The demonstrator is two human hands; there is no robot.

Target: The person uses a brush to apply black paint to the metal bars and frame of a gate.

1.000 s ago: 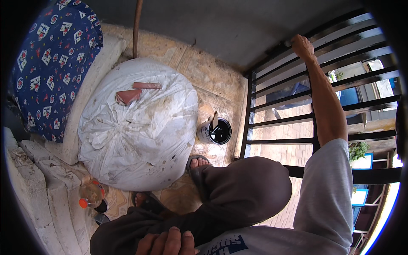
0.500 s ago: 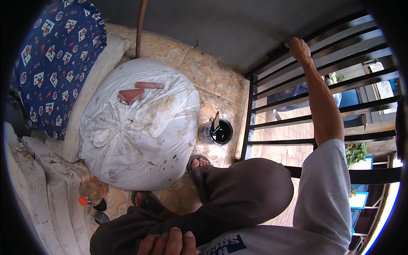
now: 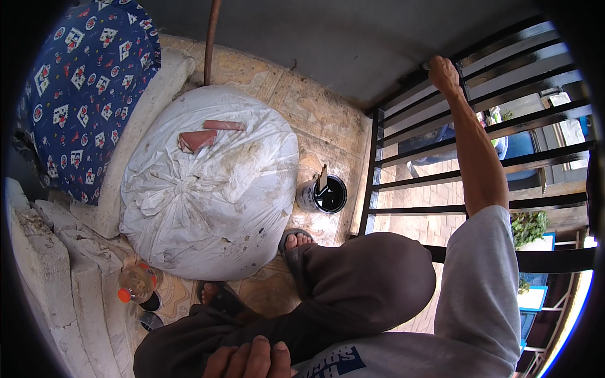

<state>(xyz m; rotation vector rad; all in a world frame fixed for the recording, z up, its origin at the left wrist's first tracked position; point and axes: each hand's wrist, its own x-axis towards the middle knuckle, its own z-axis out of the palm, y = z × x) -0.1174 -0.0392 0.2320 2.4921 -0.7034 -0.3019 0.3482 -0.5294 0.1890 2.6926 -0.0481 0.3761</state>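
Observation:
My right arm reaches up along a black slatted metal gate (image 3: 435,157). My right hand (image 3: 445,77) is closed near the gate's upper end, beside the grey wall. A small greyish bit shows at its edge, but what the fingers grip is hidden. My left hand (image 3: 249,361) lies low in front of my body by my lap, fingers curled together, palm out of sight. Between the gate and a bulging white sack (image 3: 208,189) stands an open can (image 3: 309,196) of glossy black paint, with a flat wooden stick (image 3: 323,178) upright in it.
Reddish broken pieces (image 3: 196,140) lie on the sack. A clear bottle (image 3: 137,283) with an orange cap stands at lower left, near dark cups (image 3: 151,322). A blue patterned cloth (image 3: 94,94) hangs at upper left. A brown pole (image 3: 210,44) leans at the back.
The view has shifted very slightly. Both hands stay in nearly the same places, the right still up at the gate.

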